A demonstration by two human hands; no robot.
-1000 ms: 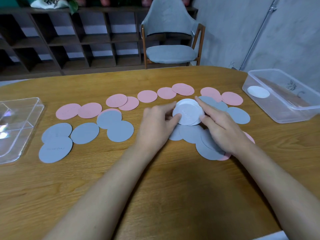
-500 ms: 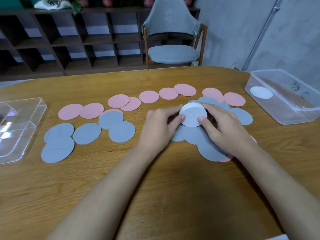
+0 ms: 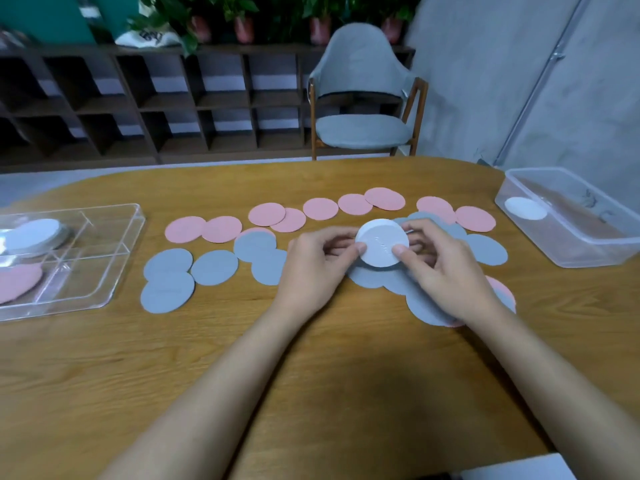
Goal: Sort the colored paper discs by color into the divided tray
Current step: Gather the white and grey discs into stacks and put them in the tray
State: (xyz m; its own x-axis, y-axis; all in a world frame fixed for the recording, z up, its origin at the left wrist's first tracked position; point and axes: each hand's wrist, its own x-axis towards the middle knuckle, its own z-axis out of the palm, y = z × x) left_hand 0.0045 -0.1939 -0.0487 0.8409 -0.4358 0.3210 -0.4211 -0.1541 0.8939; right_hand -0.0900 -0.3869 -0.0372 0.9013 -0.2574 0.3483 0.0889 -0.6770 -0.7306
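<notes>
So, L to R: divided tray [image 3: 114, 258] far left, part-filled; grey discs [image 3: 168, 292] + pink discs [image 3: 266, 214] loose on bench [image 3: 86, 375]. Left hand [image 3: 311, 268] & right hand [image 3: 446, 275] both pinch white disc stack [image 3: 381, 242] by its rim, mid-bench over grey ones. Risk: long carry to tray, loose stack could fan out, discs slip into wrong compartment.

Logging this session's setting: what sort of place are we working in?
Probably an office or lounge, not a workshop: wooden table, upholstered grey armchair, dark cubby shelves topped with potted plants.
</notes>
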